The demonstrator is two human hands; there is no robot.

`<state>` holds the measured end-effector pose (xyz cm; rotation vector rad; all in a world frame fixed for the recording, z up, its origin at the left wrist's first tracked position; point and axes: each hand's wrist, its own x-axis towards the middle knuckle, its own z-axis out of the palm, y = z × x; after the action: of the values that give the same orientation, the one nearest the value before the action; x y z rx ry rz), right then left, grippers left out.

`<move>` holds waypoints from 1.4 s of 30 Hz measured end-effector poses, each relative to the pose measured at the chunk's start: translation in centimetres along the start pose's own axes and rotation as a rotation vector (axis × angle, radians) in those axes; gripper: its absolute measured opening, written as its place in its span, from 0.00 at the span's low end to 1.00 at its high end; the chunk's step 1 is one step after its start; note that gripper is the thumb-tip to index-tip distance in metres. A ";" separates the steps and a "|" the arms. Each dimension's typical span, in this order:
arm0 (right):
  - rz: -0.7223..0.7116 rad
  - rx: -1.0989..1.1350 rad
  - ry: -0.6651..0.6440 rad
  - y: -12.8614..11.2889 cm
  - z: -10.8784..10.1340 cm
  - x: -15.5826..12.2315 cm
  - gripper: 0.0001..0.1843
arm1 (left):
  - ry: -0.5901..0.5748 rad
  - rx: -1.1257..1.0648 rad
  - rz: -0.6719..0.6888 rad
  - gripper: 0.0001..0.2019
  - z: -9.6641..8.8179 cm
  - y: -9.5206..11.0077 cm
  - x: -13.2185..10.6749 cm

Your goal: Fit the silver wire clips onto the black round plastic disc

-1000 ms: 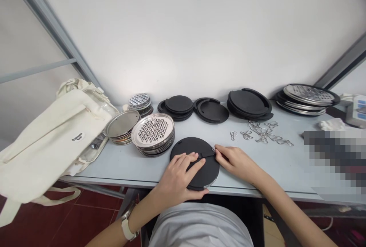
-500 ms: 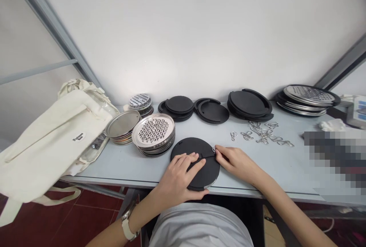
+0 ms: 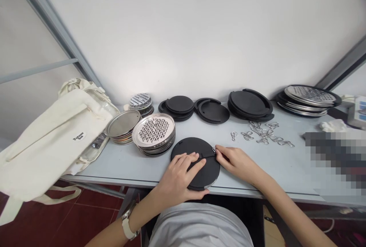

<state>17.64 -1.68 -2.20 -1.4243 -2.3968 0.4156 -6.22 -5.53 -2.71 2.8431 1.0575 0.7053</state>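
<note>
A black round disc piece point(image 3: 192, 145) lies at the table's near edge, with a shiny metal rim showing under its near right side. My left hand point(image 3: 180, 174) grips it, fingers across the top and thumb at the near edge. At the disc's right edge, my right hand point(image 3: 236, 161) pinches a small metal wire clip point(image 3: 214, 149), mostly hidden by the fingertips. More wire clips point(image 3: 264, 132) lie loose beyond my right hand. Left of the disc stands a stack of round metal grater plates point(image 3: 154, 130), and beside it are plain metal discs point(image 3: 122, 123).
Along the wall stand stacks of black discs and holders point(image 3: 248, 102), small grater plates point(image 3: 140, 101) and, far right, larger grater plates point(image 3: 310, 96). A cream bag point(image 3: 60, 125) covers the table's left end. White crumpled material point(image 3: 333, 125) lies at the right.
</note>
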 end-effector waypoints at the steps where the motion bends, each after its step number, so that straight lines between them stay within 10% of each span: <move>1: 0.000 0.002 0.000 0.0 0.0 0.0 0.14 | 0.001 0.005 0.000 0.34 0.0 0.0 0.0; 42: -0.013 -0.032 -0.001 -0.2 -0.1 -0.2 0.18 | -0.005 -0.013 -0.009 0.33 0.1 0.0 -0.1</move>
<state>17.59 -1.92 -2.02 -1.4221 -2.4223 0.3760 -6.26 -5.55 -2.85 2.8256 1.0610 0.7021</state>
